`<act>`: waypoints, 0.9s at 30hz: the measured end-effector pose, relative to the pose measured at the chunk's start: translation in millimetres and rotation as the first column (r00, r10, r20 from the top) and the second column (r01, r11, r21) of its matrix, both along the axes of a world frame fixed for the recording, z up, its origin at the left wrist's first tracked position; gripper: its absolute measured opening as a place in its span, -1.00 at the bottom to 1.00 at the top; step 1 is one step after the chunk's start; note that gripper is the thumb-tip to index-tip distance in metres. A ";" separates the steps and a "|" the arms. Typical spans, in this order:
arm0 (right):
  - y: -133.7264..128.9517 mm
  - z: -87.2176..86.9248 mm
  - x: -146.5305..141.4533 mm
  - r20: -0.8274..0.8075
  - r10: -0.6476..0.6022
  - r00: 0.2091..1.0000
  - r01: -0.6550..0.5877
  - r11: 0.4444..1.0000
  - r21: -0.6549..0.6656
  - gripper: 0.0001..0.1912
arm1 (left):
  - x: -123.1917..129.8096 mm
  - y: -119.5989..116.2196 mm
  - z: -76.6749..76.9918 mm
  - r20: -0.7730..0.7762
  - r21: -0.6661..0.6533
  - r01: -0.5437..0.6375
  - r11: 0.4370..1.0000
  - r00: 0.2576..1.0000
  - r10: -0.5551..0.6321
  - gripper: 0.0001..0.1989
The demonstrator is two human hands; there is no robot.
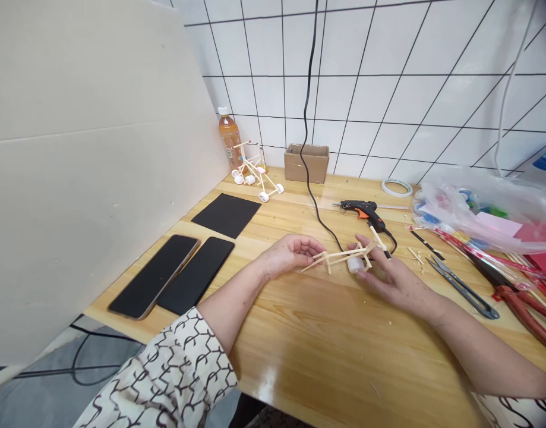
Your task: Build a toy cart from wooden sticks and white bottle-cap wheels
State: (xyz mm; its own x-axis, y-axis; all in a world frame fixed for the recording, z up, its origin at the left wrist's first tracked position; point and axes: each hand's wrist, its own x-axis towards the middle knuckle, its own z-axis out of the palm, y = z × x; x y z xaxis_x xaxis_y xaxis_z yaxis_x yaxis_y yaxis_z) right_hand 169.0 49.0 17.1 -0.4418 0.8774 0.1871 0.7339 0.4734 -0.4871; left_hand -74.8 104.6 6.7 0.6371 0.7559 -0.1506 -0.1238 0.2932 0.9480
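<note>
Between my hands, just above the wooden table, is a small frame of thin wooden sticks (341, 256). My left hand (293, 255) pinches its left end, fingers curled round the sticks. At the other end, my right hand (391, 276) has its fingers round the frame and a short white cylinder (355, 264). A stick with a dark end (379, 239) rises across my right fingers; whether it joins the frame I cannot tell. Behind my right hand lies a black glue gun (364, 211) with an orange trigger.
Two dark phones (154, 276) and a black sheet (227, 215) lie at left. Behind them stand a wheeled stick model (252, 169) and a drink bottle (229, 134). A cardboard box (306, 163) is at the wall. Snips (464, 288), red-handled pliers (520, 303) and plastic bags (486, 208) crowd the right.
</note>
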 end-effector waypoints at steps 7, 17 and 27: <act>-0.3 -2.1 -1.2 -0.023 0.009 1.000 -0.009 1.000 0.024 -0.43 | 0.1 -0.9 -0.5 -0.008 -0.016 0.018 1.000 1.000 -0.018 -0.70; 0.3 -7.1 -0.7 -0.012 0.014 1.000 -0.013 0.998 0.066 -0.42 | 1.7 -0.2 -3.2 -0.032 0.028 -0.029 0.999 0.999 0.030 -0.72; 1.2 -9.7 0.0 -0.010 0.024 1.000 -0.023 0.998 0.064 -0.38 | -3.3 -0.9 3.2 -0.153 0.169 -0.059 0.984 0.985 0.085 -0.78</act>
State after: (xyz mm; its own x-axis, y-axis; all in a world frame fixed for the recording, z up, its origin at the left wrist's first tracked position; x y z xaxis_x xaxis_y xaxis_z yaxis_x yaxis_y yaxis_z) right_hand 169.0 50.2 7.4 -0.4599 0.8527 0.2477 0.7167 0.5212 -0.4634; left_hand -78.1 103.7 9.9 0.5577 0.8218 -0.1166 0.0173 0.1289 0.9915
